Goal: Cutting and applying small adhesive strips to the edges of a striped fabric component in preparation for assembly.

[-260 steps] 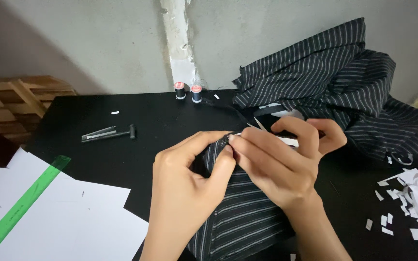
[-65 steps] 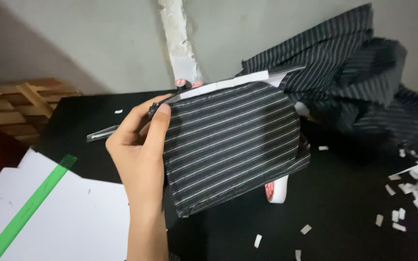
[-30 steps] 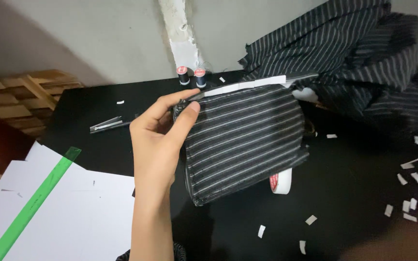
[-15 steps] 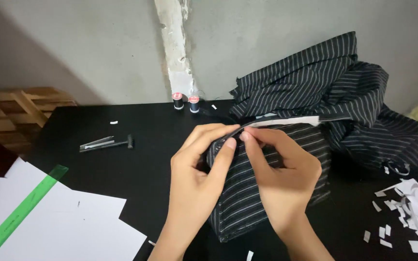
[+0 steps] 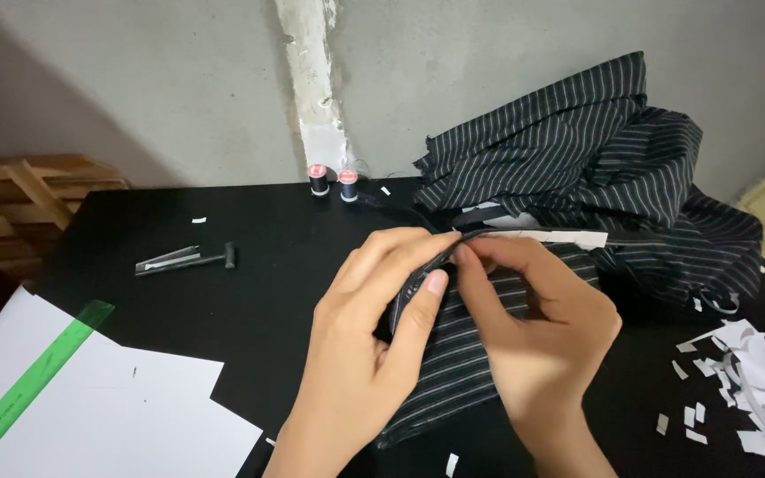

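Both hands (image 5: pixel 453 301) pinched on the striped fabric pouch (image 5: pixel 453 363).

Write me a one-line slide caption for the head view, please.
Both hands, left and right, pinch the top edge of a striped fabric piece on a black table.

Person's body, as seen: left hand (image 5: pixel 360 354) and right hand (image 5: pixel 542 332), both bare; forearms bare, no sleeves in view; short, unpainted fingernails; no rings, watch or gloves.
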